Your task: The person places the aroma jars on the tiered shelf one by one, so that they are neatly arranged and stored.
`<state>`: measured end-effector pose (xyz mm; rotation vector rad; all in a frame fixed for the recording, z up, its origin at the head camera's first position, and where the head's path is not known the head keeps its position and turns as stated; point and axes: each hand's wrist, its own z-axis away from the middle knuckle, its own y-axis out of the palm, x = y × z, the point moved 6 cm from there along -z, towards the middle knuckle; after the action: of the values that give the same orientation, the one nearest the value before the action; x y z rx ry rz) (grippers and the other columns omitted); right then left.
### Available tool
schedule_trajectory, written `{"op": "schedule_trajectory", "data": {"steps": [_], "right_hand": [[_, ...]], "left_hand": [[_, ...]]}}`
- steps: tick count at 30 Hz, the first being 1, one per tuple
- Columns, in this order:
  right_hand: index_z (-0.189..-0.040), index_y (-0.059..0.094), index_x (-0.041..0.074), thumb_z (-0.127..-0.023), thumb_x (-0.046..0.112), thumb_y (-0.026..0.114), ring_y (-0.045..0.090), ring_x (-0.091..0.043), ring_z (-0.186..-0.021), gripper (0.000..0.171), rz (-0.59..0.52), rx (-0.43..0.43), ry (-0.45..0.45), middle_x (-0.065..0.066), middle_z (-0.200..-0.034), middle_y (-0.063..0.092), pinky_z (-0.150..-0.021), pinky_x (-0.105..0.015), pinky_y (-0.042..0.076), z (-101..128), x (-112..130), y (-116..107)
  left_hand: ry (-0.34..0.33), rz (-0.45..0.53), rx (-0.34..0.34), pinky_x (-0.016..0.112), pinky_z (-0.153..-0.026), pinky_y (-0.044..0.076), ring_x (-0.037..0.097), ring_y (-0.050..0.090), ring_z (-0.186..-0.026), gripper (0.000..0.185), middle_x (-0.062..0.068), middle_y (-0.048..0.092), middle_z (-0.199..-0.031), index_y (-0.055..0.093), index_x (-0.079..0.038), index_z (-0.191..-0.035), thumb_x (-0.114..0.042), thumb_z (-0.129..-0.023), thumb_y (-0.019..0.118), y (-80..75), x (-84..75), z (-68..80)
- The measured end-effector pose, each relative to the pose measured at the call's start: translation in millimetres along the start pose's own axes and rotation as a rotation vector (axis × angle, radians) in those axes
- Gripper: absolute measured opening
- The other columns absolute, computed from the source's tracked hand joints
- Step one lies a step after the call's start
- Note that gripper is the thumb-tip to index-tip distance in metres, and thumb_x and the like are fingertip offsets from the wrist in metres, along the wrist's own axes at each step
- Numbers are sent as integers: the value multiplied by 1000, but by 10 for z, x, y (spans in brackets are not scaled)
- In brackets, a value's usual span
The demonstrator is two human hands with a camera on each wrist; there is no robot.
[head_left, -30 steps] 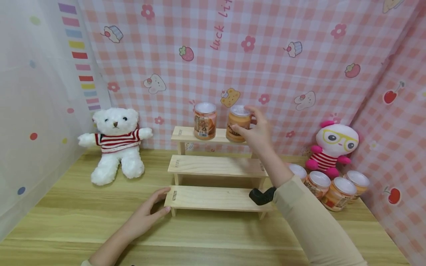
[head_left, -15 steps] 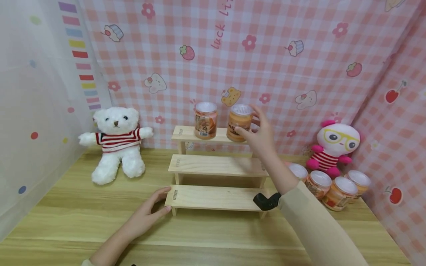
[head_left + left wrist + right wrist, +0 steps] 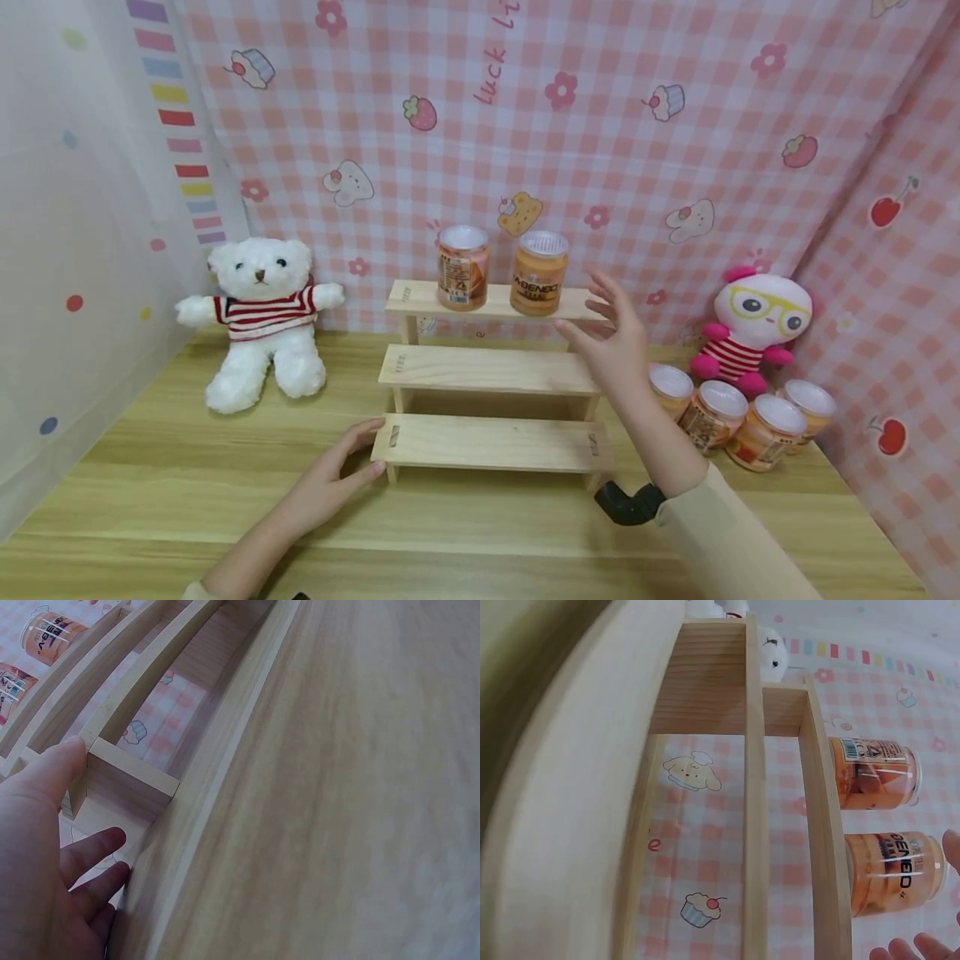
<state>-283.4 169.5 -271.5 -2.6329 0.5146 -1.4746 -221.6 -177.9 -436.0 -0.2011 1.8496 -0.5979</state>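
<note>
A three-tier wooden stand [image 3: 491, 442] stands on the table. Its left end is held by my left hand [image 3: 337, 479], thumb at the front corner of the lowest shelf and index finger at the rear corner. In the left wrist view the thumb [image 3: 56, 769] lies on the shelf edge, other fingers loose below. On the top shelf [image 3: 585, 302], an orange jar with a clear lid [image 3: 539, 279] sits right of a similar orange jar [image 3: 462, 271]. Apart from both, my right hand [image 3: 618, 337] is just right of the nearer jar, fingers spread and holding nothing.
Several more orange jars [image 3: 765, 437] stand on the table [image 3: 480, 533] at the right, before a pink-and-white plush toy [image 3: 757, 321]. A white teddy bear [image 3: 262, 325] sits at the left. A pink checked cloth [image 3: 480, 150] hangs behind the stand.
My right hand has let go of the right-hand jar on the top shelf and drawn back to the right and towards me. My left hand has stayed at the stand.
</note>
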Motion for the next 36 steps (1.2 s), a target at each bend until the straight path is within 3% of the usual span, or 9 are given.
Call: {"op": "schedule_trajectory", "data": {"steps": [7, 16, 26, 29, 36], "right_hand": [[-140, 47, 12, -80, 9, 79, 52, -26, -115, 68, 28, -46, -3, -15, -134, 50, -93, -44, 44, 247, -34, -177], [-135, 51, 8, -78, -3, 77, 57, -19, -106, 63, 46, -127, -14, -5, -125, 56, -86, -21, 47, 569, -151, -483], [-133, 52, 3, -73, -11, 78, 56, -10, -107, 67, 172, -206, -4, 6, -120, 56, -86, -17, 45, 825, -407, -934], [-133, 52, 4, -73, -10, 78, 57, -4, -104, 67, 219, -221, 12, 5, -120, 58, -86, -16, 45, 894, -483, -1072], [-132, 54, 3, -72, -7, 80, 57, -2, -96, 66, 313, -268, 64, -13, -113, 62, -80, -13, 43, 1045, -656, -1391]], "left_hand": [[-9, 2, 4, 59, -103, 27, 32, 42, -128, 55, 14, 52, -133, 40, -22, -143, -29, -94, 64, -1, 12, 1], [1, 1, 4, 60, -102, 27, 33, 42, -127, 55, 14, 53, -133, 40, -20, -143, -28, -94, 64, -4, -3, -3], [-1, 7, 6, 60, -102, 27, 32, 43, -127, 56, 14, 53, -133, 40, -19, -143, -28, -93, 64, 5, -10, -3], [-4, 8, 6, 60, -102, 27, 32, 42, -127, 55, 14, 53, -133, 40, -20, -143, -28, -93, 64, 6, -2, -3], [-4, 4, 3, 60, -103, 26, 33, 42, -128, 55, 14, 53, -133, 40, -21, -143, -28, -93, 64, 5, 9, -3]]}}
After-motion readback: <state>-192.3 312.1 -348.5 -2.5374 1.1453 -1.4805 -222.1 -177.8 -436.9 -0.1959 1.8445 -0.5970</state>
